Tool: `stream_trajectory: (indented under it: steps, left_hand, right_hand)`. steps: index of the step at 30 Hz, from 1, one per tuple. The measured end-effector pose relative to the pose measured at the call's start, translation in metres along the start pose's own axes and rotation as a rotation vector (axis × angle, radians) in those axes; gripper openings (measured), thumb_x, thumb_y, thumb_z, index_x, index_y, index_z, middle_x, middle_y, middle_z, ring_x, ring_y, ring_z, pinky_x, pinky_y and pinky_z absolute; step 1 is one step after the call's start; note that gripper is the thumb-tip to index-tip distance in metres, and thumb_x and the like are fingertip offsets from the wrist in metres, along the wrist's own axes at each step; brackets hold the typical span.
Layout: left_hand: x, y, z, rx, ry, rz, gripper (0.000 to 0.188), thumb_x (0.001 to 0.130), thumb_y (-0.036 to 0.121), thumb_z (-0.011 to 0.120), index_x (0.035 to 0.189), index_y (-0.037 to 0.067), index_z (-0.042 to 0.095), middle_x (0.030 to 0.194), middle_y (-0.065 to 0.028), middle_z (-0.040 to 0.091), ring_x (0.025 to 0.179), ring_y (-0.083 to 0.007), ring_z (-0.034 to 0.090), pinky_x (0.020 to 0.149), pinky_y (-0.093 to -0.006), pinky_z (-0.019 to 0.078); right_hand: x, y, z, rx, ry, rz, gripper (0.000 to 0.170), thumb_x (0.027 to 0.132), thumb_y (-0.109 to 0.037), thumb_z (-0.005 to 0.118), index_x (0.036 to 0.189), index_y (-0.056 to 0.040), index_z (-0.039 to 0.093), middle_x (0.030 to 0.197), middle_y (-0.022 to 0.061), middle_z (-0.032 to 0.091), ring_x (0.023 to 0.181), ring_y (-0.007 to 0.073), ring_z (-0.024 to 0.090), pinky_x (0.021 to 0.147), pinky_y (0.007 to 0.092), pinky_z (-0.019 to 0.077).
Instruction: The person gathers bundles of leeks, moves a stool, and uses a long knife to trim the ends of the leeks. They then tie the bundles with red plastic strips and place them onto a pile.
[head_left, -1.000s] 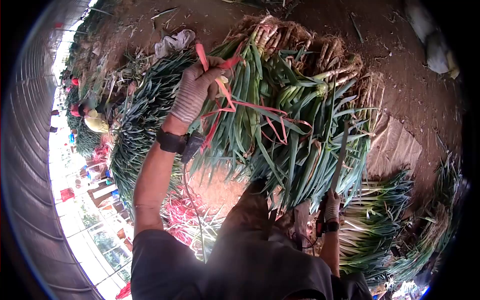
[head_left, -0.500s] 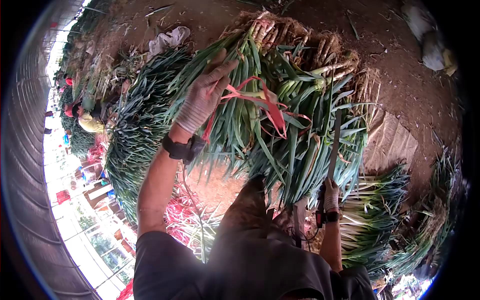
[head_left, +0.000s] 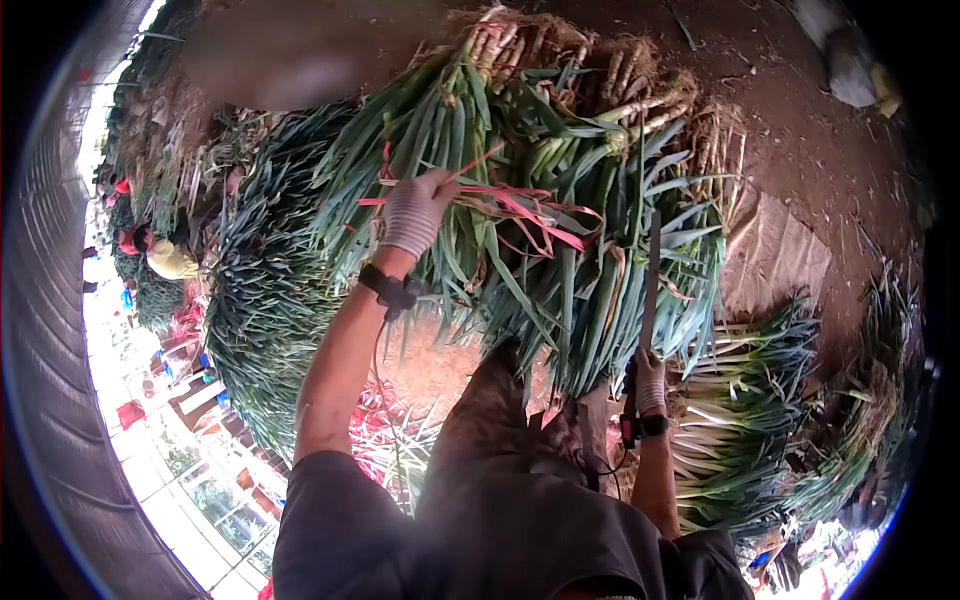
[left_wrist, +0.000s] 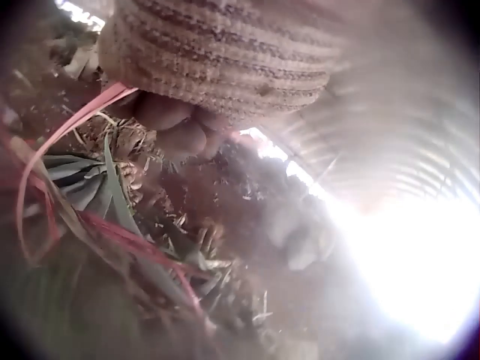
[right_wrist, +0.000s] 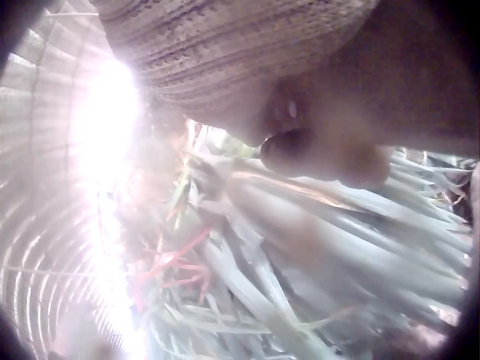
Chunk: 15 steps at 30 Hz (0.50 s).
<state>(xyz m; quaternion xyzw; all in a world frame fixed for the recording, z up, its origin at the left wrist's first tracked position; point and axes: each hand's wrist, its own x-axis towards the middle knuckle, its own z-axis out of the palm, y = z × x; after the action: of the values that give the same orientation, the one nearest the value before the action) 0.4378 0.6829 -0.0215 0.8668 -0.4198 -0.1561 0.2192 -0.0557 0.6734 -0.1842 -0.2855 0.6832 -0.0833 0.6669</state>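
Note:
In the head view my gloved left hand (head_left: 415,212) pinches pink plastic strips (head_left: 520,205) over the green leaves of a large bunch of long onions (head_left: 440,125). From the curled fingers (left_wrist: 180,135) a pink strip (left_wrist: 75,120) loops down in the left wrist view. My gloved right hand (head_left: 649,383) grips a long flat blade (head_left: 652,280) that points away from me along the leaves. Leaves lie beneath the right hand (right_wrist: 330,154) in its wrist view, with tangled pink strips (right_wrist: 180,270) to the left; the blade cannot be made out there.
Another leafy pile (head_left: 270,230) lies at the left. White-stemmed onions (head_left: 730,430) are spread at the right, below a brown sheet (head_left: 775,260). Loose pink strips (head_left: 375,435) lie on the ground. A person in yellow (head_left: 172,260) is bent over at the far left.
My left hand let go of the strips, spread over the leaves, then came back nearer and took hold of strips again. The right hand still grips the blade.

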Motion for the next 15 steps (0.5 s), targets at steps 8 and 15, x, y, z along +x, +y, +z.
stream_trajectory:
  steps: [8,15]
  left_hand:
    - [0.037,0.019,0.092,0.482,-0.334,0.132,0.041,0.073,0.030,0.076,0.110,0.016,0.064,0.109,-0.0119,0.061,0.092,-0.0362,0.066,0.081,-0.0457,0.0536]
    - [0.043,0.018,0.105,0.411,-0.332,0.290,0.020,0.083,0.022,0.069,0.100,0.012,0.069,0.103,-0.0090,0.067,0.090,-0.0319,0.067,0.079,-0.0415,0.0540]
  right_hand:
    - [-0.005,0.001,-0.008,-0.017,-0.020,-0.050,0.028,0.094,-0.034,0.061,0.078,-0.0121,0.055,0.059,-0.0047,0.049,0.042,0.0085,0.043,0.037,0.0255,0.0350]
    - [-0.006,-0.004,-0.007,0.030,0.003,0.014,0.027,0.094,-0.034,0.061,0.079,-0.0119,0.055,0.057,-0.0036,0.049,0.041,0.0095,0.043,0.037,0.0261,0.0350]
